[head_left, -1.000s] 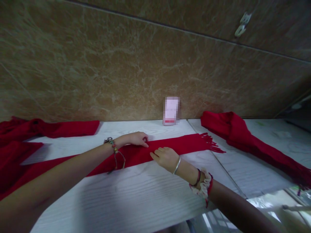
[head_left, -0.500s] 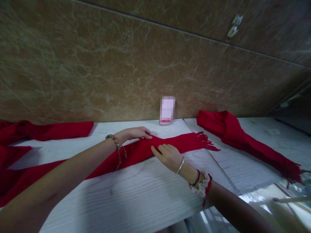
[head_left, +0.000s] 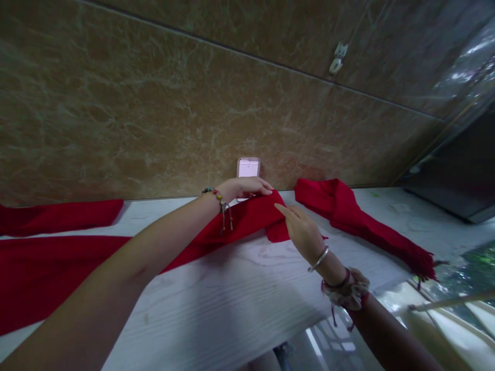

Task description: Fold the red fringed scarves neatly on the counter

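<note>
A long red scarf (head_left: 235, 221) stretches from the left edge to the middle of the white table, its right part doubled over near my hands. My left hand (head_left: 249, 186) pinches the scarf's upper edge, in front of the phone. Just to the right, my right hand (head_left: 303, 226) grips the scarf's right end between thumb and fingers. Most of the fringe there is hidden under the cloth and the hand. Beaded strings circle my left wrist; a silver bangle and a scrunchie are on the right one.
A phone (head_left: 248, 167) leans against the brown marbled wall (head_left: 174, 103). A knotted red scarf (head_left: 348, 208) lies on the white table (head_left: 216, 304) at right, another folded red piece (head_left: 62, 216) at back left. A dark box-like object (head_left: 460, 159) stands far right.
Both hands have moved right and lifted the scarf, which now folds over near its fringed end. The left hand now partly covers the phone. The view has shifted slightly to the right.
</note>
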The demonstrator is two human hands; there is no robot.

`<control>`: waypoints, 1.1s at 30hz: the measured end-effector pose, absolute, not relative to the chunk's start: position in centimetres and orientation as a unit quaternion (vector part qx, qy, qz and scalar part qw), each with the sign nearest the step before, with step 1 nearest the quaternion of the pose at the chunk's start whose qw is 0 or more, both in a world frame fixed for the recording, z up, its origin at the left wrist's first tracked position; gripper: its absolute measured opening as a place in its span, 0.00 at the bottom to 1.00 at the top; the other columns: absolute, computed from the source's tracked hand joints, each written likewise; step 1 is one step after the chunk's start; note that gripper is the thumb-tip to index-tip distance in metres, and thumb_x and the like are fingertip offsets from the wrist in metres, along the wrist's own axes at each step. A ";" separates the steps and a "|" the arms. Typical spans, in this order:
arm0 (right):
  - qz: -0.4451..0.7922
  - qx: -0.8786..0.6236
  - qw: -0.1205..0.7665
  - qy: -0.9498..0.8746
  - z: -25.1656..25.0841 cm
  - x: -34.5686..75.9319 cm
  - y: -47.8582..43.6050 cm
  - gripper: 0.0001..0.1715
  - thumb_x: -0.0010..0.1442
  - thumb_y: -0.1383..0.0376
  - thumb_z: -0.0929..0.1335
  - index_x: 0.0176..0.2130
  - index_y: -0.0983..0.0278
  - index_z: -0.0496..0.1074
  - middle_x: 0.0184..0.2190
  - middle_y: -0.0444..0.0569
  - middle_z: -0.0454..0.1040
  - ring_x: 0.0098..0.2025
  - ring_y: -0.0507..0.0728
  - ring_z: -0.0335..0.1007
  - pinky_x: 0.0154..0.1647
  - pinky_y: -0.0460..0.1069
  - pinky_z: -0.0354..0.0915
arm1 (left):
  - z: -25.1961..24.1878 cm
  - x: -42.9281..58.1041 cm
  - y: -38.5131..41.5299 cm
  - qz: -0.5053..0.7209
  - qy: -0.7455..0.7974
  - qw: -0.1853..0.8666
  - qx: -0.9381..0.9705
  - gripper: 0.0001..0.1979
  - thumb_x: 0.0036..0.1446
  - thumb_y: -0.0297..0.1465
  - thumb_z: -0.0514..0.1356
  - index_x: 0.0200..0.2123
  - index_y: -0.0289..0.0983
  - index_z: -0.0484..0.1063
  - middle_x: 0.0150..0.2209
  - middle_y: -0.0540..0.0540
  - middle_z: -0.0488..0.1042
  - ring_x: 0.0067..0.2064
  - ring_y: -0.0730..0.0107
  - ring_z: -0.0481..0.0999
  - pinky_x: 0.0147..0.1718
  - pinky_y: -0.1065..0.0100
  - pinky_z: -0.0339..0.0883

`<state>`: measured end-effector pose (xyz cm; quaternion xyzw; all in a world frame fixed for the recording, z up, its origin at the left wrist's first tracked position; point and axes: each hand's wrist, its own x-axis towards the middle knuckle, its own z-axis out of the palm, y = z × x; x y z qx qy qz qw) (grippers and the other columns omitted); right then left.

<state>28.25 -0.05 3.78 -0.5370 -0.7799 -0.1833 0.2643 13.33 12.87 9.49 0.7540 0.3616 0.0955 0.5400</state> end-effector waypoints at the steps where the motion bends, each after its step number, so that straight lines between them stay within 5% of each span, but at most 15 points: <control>1: -0.186 -0.543 0.275 -0.771 4.1 29.0 0.0 0.26 0.58 0.75 0.54 0.51 0.64 0.66 0.38 0.53 0.70 0.39 0.56 0.67 0.41 0.49 0.67 | 9.7 14.2 13.0 0.095 0.361 0.534 0.759 0.16 0.49 0.25 0.54 0.42 0.38 0.72 0.38 0.48 0.73 0.36 0.72 0.67 0.30 0.72 0.59; 5: -0.211 -0.571 0.277 -0.744 4.3 32.2 0.0 0.26 0.56 0.75 0.55 0.51 0.64 0.66 0.38 0.53 0.70 0.40 0.56 0.67 0.41 0.50 0.67 | 9.9 17.6 13.0 0.079 0.357 0.497 0.787 0.20 0.50 0.24 0.51 0.48 0.37 0.68 0.43 0.47 0.72 0.38 0.72 0.67 0.30 0.73 0.61; 10: -0.225 -0.610 0.170 -0.740 1.7 35.5 0.3 0.24 0.56 0.76 0.56 0.49 0.63 0.69 0.38 0.52 0.70 0.31 0.52 0.68 0.30 0.44 0.67 | 8.4 21.0 12.9 0.027 0.360 0.417 0.834 0.18 0.53 0.25 0.49 0.47 0.37 0.67 0.44 0.46 0.72 0.38 0.71 0.69 0.30 0.73 0.63; 14: -0.201 -0.612 0.127 -0.754 -1.1 36.7 0.6 0.25 0.56 0.76 0.56 0.49 0.64 0.68 0.38 0.52 0.70 0.31 0.52 0.69 0.31 0.44 0.67 | 6.2 22.2 12.2 0.018 0.378 0.367 0.850 0.17 0.53 0.27 0.50 0.46 0.33 0.68 0.44 0.42 0.72 0.41 0.63 0.70 0.36 0.67 0.64; 18: -0.158 -0.615 0.134 -0.761 -2.7 37.3 1.0 0.25 0.57 0.76 0.56 0.50 0.64 0.68 0.38 0.53 0.70 0.32 0.52 0.68 0.34 0.46 0.68 | 3.5 20.5 9.1 0.071 0.396 0.260 0.878 0.26 0.56 0.37 0.51 0.56 0.33 0.56 0.58 0.34 0.55 0.57 0.50 0.54 0.52 0.53 0.50; 21: -0.131 -0.597 0.157 -0.776 -3.0 37.7 1.4 0.25 0.56 0.75 0.56 0.50 0.64 0.67 0.43 0.55 0.68 0.40 0.55 0.68 0.40 0.50 0.68 | 1.4 18.1 6.2 0.048 0.344 0.129 0.929 0.34 0.55 0.44 0.51 0.60 0.34 0.45 0.63 0.34 0.41 0.62 0.47 0.41 0.55 0.47 0.42; 25: -0.100 -0.562 0.191 -0.799 -3.2 38.0 2.0 0.28 0.52 0.76 0.56 0.53 0.68 0.63 0.51 0.58 0.64 0.53 0.58 0.61 0.52 0.55 0.62 | -1.3 16.1 4.4 -0.002 0.330 0.097 0.939 0.30 0.58 0.34 0.46 0.62 0.34 0.41 0.64 0.37 0.36 0.63 0.50 0.35 0.55 0.49 0.46; 33: -0.152 -0.563 0.185 -0.791 -2.7 37.8 2.2 0.30 0.50 0.79 0.55 0.51 0.67 0.66 0.49 0.56 0.68 0.50 0.58 0.64 0.52 0.57 0.62 | -2.3 15.9 3.9 -0.007 0.336 0.088 0.938 0.30 0.56 0.22 0.42 0.62 0.38 0.38 0.64 0.40 0.36 0.63 0.49 0.33 0.53 0.42 0.45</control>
